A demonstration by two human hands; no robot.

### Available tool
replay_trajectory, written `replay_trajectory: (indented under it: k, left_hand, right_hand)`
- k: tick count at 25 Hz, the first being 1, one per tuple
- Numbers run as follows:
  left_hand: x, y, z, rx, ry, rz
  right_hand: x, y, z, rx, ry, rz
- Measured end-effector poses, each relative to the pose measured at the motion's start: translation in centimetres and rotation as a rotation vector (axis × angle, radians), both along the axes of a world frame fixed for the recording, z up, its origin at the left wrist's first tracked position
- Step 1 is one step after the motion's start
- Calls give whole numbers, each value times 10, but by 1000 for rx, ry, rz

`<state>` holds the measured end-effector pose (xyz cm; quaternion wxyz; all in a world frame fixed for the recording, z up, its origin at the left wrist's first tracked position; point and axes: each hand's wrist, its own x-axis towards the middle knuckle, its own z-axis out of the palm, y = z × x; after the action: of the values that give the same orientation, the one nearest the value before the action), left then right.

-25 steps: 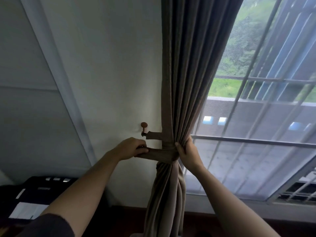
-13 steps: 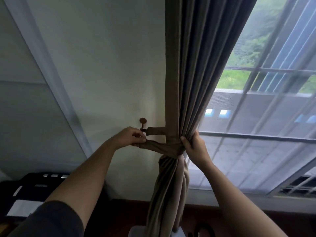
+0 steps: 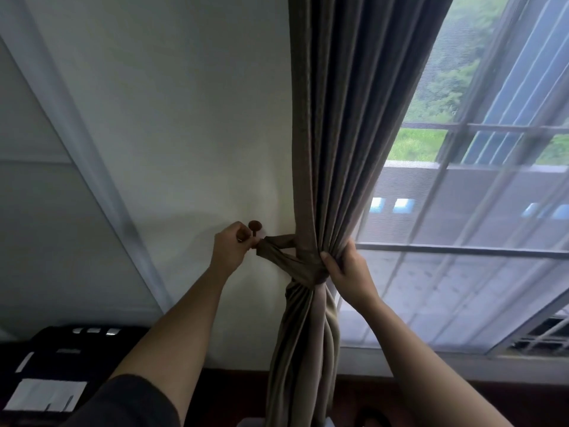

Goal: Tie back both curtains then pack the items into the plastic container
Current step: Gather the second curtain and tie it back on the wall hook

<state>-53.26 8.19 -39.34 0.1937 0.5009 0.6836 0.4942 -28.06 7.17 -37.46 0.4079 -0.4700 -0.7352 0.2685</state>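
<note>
Pinching tieback end at the wall hook with left grip; clutching gathered curtain beside the tieback with right grip.

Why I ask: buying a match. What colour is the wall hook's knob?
The knob is reddish brown; the head view shows it best.

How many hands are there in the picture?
2. The left hand pinches the tieback at the wall hook; the right hand grips the bunched curtain beside the window.

Head-worn view, close, toward curtain
</note>
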Motion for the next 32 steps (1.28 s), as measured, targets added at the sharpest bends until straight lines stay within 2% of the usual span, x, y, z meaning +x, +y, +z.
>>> replay_trajectory:
  k: [5,10,17,21,25,29,32]
  left_hand:
    - [5,12,-8,81,81,42]
    - [-1,17,-9,-5,186,49]
    - [-7,1,-20,53,256,-13]
    - [-1,2,-25,-36,311,-35]
    - [6,5,-39,-85,324,49]
    - [3,3,-34,-114,356,14]
    - [8,-11,-35,-146,259,-28]
  right_hand:
    - [-2,3,0,9,2,-3]
    - [-2,2,1,-11,4,0]
    - [-2,-1,1,-41,35,14]
    - [-6,-2,3,-74,25,29]
    - [-11,1,0,-79,22,30]
    - [-10,4,-4,-109,63,25]
    - [-8,-1,-9,-148,117,28]
